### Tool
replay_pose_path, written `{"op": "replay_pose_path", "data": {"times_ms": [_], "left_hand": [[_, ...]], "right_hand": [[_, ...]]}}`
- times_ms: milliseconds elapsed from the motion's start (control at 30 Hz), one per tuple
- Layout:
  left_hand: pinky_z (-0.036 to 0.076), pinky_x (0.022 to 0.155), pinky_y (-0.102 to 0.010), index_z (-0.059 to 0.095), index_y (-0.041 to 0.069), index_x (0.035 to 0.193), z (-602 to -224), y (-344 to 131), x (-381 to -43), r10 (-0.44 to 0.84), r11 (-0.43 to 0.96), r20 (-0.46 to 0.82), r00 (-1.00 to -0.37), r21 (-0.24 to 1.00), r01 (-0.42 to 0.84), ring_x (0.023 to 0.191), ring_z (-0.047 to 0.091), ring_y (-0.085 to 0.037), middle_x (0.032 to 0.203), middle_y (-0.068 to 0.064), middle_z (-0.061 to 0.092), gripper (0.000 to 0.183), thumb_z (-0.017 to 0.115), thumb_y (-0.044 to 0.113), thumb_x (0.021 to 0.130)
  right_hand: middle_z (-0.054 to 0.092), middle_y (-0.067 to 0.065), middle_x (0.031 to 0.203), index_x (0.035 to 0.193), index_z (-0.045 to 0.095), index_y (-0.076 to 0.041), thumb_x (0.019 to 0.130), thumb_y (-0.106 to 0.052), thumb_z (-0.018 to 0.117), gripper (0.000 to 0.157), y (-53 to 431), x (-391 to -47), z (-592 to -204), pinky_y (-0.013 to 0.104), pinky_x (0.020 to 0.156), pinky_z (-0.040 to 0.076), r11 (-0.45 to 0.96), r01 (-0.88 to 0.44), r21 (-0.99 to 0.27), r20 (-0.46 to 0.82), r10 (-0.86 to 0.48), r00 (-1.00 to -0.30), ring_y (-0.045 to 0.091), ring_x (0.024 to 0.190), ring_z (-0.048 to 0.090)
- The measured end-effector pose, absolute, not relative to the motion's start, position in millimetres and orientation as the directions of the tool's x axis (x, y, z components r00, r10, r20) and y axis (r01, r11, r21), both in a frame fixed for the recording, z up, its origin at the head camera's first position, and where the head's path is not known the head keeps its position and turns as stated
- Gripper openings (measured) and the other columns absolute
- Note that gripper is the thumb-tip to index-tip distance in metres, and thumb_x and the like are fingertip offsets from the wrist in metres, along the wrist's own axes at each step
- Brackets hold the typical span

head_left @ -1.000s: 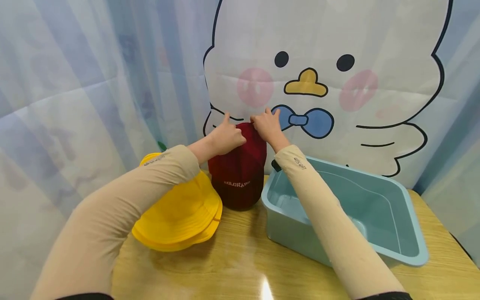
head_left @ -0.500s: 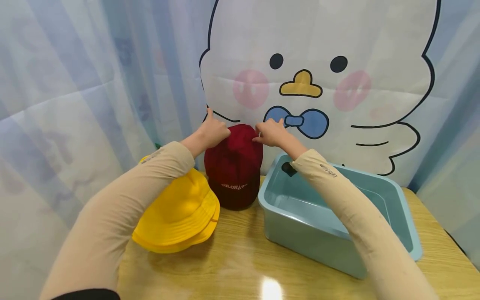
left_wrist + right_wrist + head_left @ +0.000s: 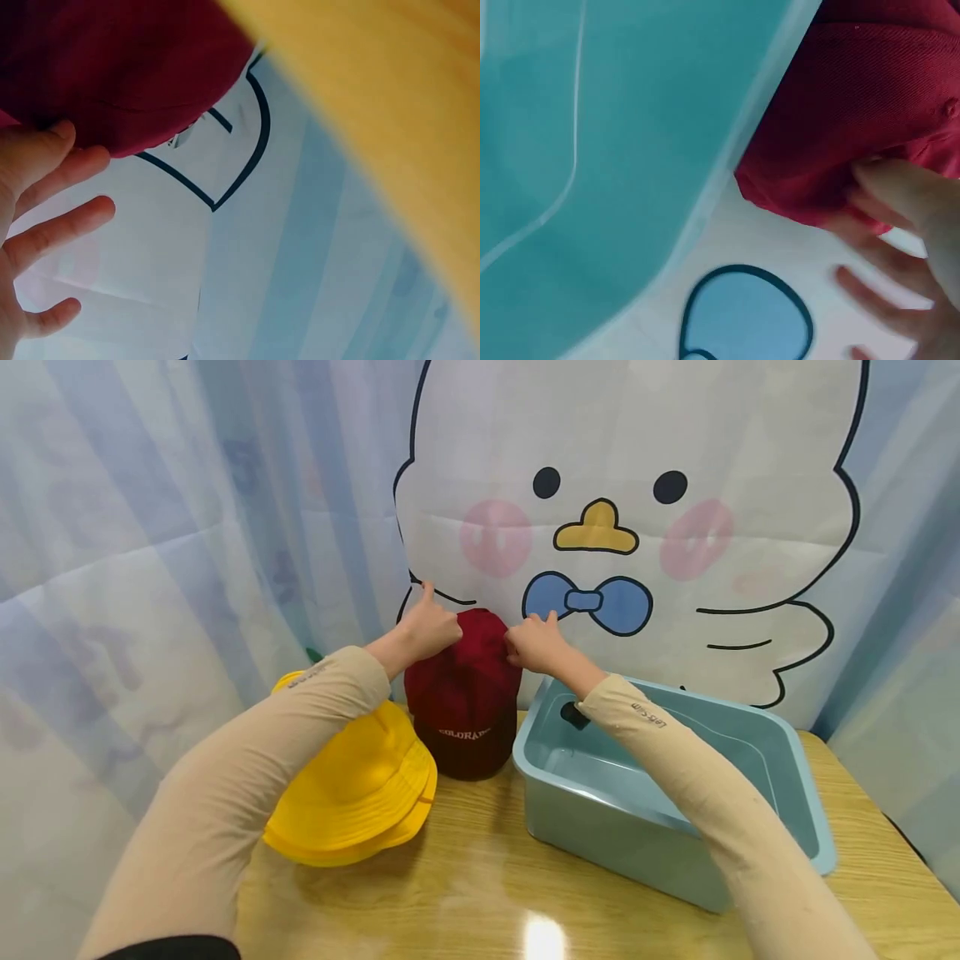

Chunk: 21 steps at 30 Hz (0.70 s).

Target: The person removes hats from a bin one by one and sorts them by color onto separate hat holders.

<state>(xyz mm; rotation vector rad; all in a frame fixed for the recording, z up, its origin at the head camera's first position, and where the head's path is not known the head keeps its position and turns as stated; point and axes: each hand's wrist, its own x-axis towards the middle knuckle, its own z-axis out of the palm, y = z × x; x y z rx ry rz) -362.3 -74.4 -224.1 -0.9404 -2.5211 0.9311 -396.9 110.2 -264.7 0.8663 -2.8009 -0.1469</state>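
A dark red cap (image 3: 468,668) with COLORADO lettering stands at the back of the table, its brim toward me and down. My left hand (image 3: 431,628) pinches the upper left of its crown; in the left wrist view the thumb (image 3: 45,150) lies on the cloth with a finger behind it and the other fingers spread. At the crown's upper right, my right hand (image 3: 538,643) pinches the fabric between thumb (image 3: 900,184) and index finger. That hand is partly blurred in the right wrist view. Stacked yellow bucket hats (image 3: 360,785) lie left of the cap, under my left forearm.
A blue-green plastic tub (image 3: 615,839) stands right of the cap, with my right forearm across it. The wooden table (image 3: 450,893) extends in front. Behind hangs a curtain (image 3: 600,435) printed with a white cartoon bird.
My right hand has moved from the top of the cap down to its right side and closed on the cloth. My left hand has shifted slightly left. The cap stays in place.
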Motion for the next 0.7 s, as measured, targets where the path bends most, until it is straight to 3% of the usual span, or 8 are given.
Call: {"op": "replay_pose_path", "data": {"times_ms": [200,367,500,700], "left_hand": [[0.029,0.095,-0.060,0.062,0.013,0.065,-223,-75,-361,0.623,0.585,0.056,-0.780,-0.695,0.418,0.064,0.060,-0.021,0.064,-0.001,0.059,0.030,0.047,0.000,0.087],[0.030,0.094,-0.061,0.063,0.013,0.066,-224,-74,-362,0.626,0.586,0.065,-0.777,-0.696,0.414,0.064,0.060,-0.022,0.065,-0.002,0.060,0.030,0.047,-0.001,0.087],[0.031,0.093,-0.061,0.058,0.013,0.061,-225,-75,-364,0.618,0.590,0.062,-0.784,-0.696,0.410,0.063,0.058,-0.021,0.063,-0.001,0.056,0.032,0.047,-0.001,0.087],[0.029,0.093,-0.062,0.042,0.014,0.054,-217,-76,-360,0.584,0.626,0.054,-0.810,-0.665,0.408,0.063,0.058,-0.022,0.054,0.000,0.044,0.037,0.045,-0.002,0.087]], "right_hand": [[0.064,0.008,0.093,0.097,0.060,-0.010,0.081,-0.024,0.064,0.022,104,-393,-265,0.054,0.087,0.033,0.669,-0.597,0.442,0.278,-0.735,-0.618,0.028,0.096,0.046],[0.066,0.007,0.084,0.090,0.063,-0.009,0.085,-0.016,0.057,0.010,102,-394,-268,0.049,0.086,0.034,0.616,-0.606,0.503,0.302,-0.782,-0.545,0.025,0.093,0.047],[0.066,0.007,0.077,0.084,0.065,-0.010,0.087,-0.010,0.052,0.013,105,-396,-267,0.050,0.085,0.033,0.624,-0.611,0.487,0.315,-0.778,-0.543,0.023,0.090,0.047],[0.068,0.004,0.080,0.086,0.068,-0.014,0.085,-0.008,0.053,0.016,118,-396,-261,0.056,0.087,0.030,0.695,-0.626,0.352,0.327,-0.719,-0.614,0.025,0.086,0.045]]}}
